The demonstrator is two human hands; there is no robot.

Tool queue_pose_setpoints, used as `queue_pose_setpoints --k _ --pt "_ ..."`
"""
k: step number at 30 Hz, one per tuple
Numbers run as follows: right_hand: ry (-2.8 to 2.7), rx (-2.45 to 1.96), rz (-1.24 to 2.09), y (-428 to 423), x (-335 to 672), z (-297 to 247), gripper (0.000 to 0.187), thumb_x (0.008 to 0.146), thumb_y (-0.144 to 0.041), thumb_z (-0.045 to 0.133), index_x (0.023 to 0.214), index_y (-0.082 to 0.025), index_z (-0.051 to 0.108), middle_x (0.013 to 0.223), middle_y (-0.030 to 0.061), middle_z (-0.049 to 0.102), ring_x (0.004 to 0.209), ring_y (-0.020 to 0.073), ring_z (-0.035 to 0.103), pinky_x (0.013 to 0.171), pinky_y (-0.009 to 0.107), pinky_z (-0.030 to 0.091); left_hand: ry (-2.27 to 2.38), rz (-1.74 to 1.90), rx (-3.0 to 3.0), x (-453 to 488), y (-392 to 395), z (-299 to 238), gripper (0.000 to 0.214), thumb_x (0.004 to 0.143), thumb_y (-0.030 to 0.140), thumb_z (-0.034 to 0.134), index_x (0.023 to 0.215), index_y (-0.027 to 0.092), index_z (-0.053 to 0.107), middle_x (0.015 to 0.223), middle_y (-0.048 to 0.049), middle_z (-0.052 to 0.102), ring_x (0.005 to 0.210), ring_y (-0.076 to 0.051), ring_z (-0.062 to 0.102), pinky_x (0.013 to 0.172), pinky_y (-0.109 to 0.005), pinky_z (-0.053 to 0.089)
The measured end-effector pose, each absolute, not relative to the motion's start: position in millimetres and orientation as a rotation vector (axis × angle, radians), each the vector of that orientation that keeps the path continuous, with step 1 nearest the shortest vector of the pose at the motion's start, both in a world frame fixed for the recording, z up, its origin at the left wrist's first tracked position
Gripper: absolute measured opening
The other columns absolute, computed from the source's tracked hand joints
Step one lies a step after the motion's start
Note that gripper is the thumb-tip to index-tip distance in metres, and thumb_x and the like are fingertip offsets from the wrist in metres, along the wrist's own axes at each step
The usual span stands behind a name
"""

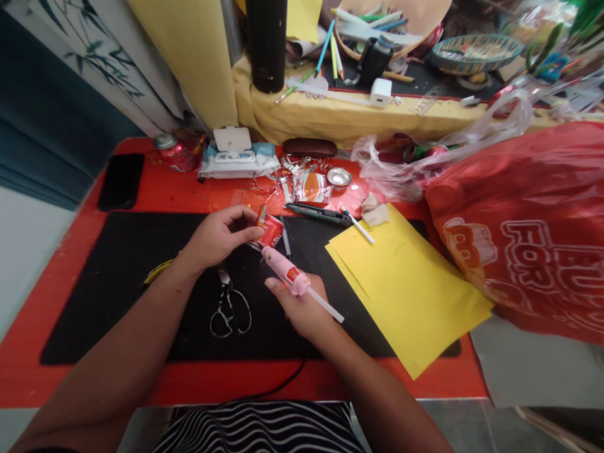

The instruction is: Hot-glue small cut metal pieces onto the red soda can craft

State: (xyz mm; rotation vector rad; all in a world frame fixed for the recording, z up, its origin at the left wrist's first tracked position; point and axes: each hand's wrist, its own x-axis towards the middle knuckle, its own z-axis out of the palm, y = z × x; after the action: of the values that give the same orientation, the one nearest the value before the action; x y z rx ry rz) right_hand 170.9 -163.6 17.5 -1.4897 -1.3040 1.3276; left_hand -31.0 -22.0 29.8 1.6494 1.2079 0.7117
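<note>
Right fingers (278, 287) cradle a glossy pink plastic glue gun (284, 270).

A pink hot glue gun (285, 270) lies across the right hand (302, 308), cradled at a slant, with a red-orange label near its rear. A white glue stick (326, 305) juts from the back toward the lower right. Its nozzle points up and left, just beside a curled red piece of printed can (271, 230), which the left hand (219, 238) pinches with a small orange strip (261, 216) standing up from it.
</note>
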Motion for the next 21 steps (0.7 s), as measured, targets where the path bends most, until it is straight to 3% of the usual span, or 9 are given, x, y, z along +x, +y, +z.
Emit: queue_pose_setpoints --k 10,21 --pt "-1.306 -1.53 1.323 -164.4 172.0 13.9 0.036 0.099 -0.056 0.074 0.101 -0.022 0.087 0.053 -0.0032 0.056 0.057 0.019 0.059 0.052 0.026 0.046 1.206 0.708 1.629 -30.3 -22.4 32.4 0.042 0.078 0.056 0.092 0.091 0.02 0.075 0.087 -0.0023 0.075 0.079 -0.02 0.068 0.073 -0.03 0.056" --pt "-1.296 -1.535 1.349 -162.6 173.1 17.7 0.037 0.1 -0.052 0.075 0.116 -0.022 0.088 0.053 -0.0034 0.057 0.057 0.0197 0.059 0.053 0.026 0.047 1.21 0.703 1.623 -30.9 -22.7 31.1 0.042 0.078 0.055 0.093 0.092 0.02 0.075 0.088 -0.0021 0.075 0.079 -0.02 0.068 0.075 -0.03 0.056"
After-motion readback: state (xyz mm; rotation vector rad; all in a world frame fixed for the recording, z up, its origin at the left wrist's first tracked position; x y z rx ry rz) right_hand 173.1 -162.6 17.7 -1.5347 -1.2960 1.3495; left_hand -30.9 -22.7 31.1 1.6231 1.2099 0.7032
